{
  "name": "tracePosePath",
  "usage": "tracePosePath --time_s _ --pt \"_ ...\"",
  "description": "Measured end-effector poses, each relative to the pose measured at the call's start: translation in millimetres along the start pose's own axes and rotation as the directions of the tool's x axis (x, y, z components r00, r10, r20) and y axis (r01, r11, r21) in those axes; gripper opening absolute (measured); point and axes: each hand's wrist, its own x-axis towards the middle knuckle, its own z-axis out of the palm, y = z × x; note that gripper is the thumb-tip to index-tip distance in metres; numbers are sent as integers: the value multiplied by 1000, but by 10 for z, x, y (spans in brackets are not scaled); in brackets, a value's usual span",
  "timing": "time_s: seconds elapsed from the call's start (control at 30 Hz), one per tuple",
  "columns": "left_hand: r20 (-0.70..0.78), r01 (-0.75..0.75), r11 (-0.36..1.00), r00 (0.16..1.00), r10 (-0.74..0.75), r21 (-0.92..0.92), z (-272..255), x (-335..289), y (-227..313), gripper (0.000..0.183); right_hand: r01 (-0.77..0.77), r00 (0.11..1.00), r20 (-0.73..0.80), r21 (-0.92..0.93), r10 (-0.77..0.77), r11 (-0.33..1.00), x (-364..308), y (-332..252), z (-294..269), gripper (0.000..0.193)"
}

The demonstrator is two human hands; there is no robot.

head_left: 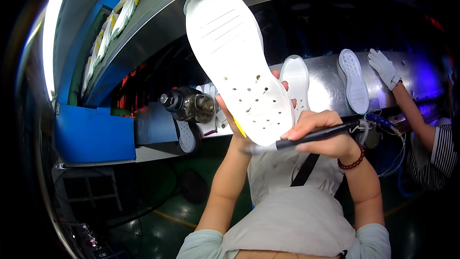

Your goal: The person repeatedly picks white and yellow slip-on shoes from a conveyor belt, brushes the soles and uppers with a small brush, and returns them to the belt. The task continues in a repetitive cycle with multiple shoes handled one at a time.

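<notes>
My left hand (pixel 235 117) grips a white shoe sole (pixel 225 43) from beneath, its fingertips showing past the right edge. The sole is held up at a tilt, with small holes near its lower end, grooves near its upper end and a pale green rim at the top. A yellow strip (pixel 239 127) shows beside my left thumb. My right hand (pixel 321 132) is closed around a black-handled brush (pixel 311 136). Its pale, motion-blurred tip (pixel 261 149) is at the sole's lower end; whether it touches cannot be made out.
Behind, a metal bench (pixel 326 74) carries another sole (pixel 294 76) and one farther right (pixel 353 81). A co-worker's gloved hand (pixel 383 67) rests there. A dark translucent bottle (pixel 191 105) stands left, near a further sole (pixel 186 136). A blue metal box (pixel 96 134) borders the left side.
</notes>
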Motion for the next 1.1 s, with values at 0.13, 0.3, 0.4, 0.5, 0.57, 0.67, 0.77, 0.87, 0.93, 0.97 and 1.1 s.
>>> tracePosePath --time_s 0.13,0.3,0.4,0.5,0.57,0.67,0.77,0.87,0.93,0.97,1.1 --pt "13 -8 994 1000 6 108 -90 51 34 89 -61 977 -198 115 83 992 45 -147 -7 17" --pt "82 180 979 979 -188 100 -101 13 130 86 -63 991 105 -174 83 983 87 -184 -160 18" --pt "-57 213 892 976 -208 399 -145 -31 224 84 -68 990 121 -82 78 994 88 -199 -257 20" --pt "-65 272 890 962 -267 366 -81 -54 278 66 -209 977 3 -130 211 969 104 -185 -254 18" --pt "-133 381 833 924 -358 402 -73 -66 338 62 -139 964 189 -239 187 961 84 -185 -251 18" --pt "-143 501 772 862 -486 391 -58 -86 422 61 -117 940 300 -162 162 980 77 -257 -316 19" --pt "40 567 807 813 -581 166 -104 -99 425 68 -142 958 219 -203 186 969 117 -304 -327 20" --pt "-80 646 719 755 -651 256 -7 -62 410 72 -56 917 369 -252 149 966 157 -262 -266 18" --pt "-168 672 618 721 -672 408 108 -48 401 72 -91 835 462 -418 298 904 186 -392 -247 16" --pt "-244 715 609 694 -677 344 101 -73 422 71 -33 822 514 -386 245 922 180 -425 -282 16" --pt "-240 779 622 621 -746 83 -9 -139 454 67 86 927 366 -429 85 899 163 -411 -378 17"
